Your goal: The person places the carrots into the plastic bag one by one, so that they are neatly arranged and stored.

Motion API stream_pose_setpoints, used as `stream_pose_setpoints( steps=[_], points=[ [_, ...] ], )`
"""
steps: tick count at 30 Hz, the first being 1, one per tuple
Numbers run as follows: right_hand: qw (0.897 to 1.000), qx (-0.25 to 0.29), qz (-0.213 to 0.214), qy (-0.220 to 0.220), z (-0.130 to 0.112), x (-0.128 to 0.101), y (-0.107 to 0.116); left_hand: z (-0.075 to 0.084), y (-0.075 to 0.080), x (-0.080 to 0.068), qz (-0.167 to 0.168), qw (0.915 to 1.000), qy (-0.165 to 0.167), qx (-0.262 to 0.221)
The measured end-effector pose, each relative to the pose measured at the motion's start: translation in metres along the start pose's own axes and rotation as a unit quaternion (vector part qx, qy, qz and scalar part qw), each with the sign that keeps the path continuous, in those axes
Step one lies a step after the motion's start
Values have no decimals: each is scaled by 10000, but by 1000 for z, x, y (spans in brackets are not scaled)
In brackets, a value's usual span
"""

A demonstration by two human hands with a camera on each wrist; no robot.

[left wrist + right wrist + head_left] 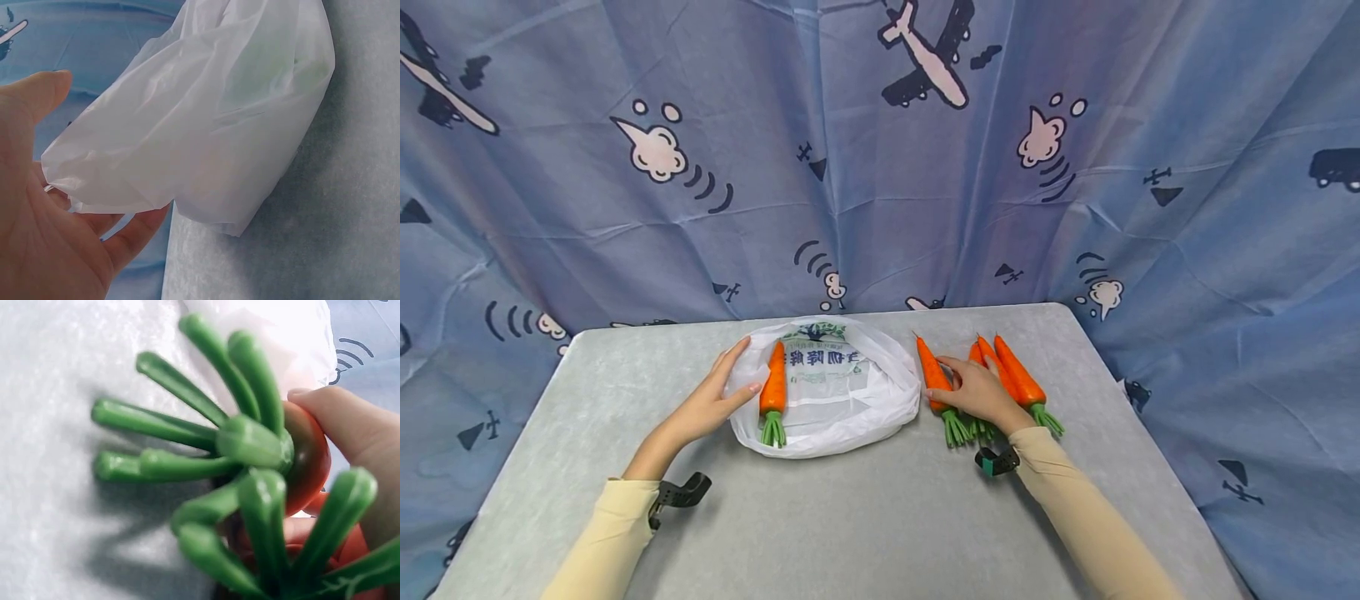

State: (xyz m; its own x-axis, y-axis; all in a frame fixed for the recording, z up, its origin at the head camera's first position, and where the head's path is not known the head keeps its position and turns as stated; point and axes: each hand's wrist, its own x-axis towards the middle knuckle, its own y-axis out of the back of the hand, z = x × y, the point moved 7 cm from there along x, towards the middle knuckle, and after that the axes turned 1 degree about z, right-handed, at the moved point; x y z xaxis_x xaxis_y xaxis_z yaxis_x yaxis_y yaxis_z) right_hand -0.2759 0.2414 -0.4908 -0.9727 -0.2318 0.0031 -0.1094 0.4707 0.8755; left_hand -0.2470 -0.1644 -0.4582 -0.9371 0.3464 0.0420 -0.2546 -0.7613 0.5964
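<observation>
- Carrots are the work in hand, and the white bag (842, 392) at the middle of the grey table (625, 375) serves as the landmark.
- One carrot (773, 385) already lies in the bag, near its left edge, tip toward the curtain and green stalks toward the person.
- Four or so more carrots (1011, 375) lie in a bunch on the table just right of the bag; an exact count is hard, since the hand covers some.
- Judged from this, the bagging is in its early part: one in, the bunch to the right still out.
- Left hand (711, 404) rests at the bag's left rim; in the left wrist view the fingers are relaxed and spread, with the plastic lying against palm and fingers, touching rather than clamped.
- Right hand (981, 392) lies over the bunch right of the bag, thumb and fingers curled round the carrot nearest the bag (934, 379); the right wrist view shows a fingertip pressed on its orange top beside the green stalks (250, 440).
- That carrot appears to lie on the table; whether it is lifted at all cannot be told.
- Writing: the bag bears green print, a small emblem above a row of large characters, upside down toward the person and wrinkled, so not readable.
- Curtain (880, 150) behind the bag shows cartoon planes and clouds, with no words.
- No brand is visible on the carrots or the wrist straps.
</observation>
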Motion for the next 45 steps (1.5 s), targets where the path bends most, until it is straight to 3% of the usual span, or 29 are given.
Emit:
stream_pose_setpoints(
  steps=[21,30,45],
  points=[
    [9993,274,211,-109,2,4,-1,-3,0,1,-47,10000,36,49],
    [9973,676,109,-268,2,4,3,-1,0,1,-6,10000,-10,31],
    [9914,1163,314,-508,-1,7,16,-1,0,4,-9,10000,-49,-17]
  ],
)
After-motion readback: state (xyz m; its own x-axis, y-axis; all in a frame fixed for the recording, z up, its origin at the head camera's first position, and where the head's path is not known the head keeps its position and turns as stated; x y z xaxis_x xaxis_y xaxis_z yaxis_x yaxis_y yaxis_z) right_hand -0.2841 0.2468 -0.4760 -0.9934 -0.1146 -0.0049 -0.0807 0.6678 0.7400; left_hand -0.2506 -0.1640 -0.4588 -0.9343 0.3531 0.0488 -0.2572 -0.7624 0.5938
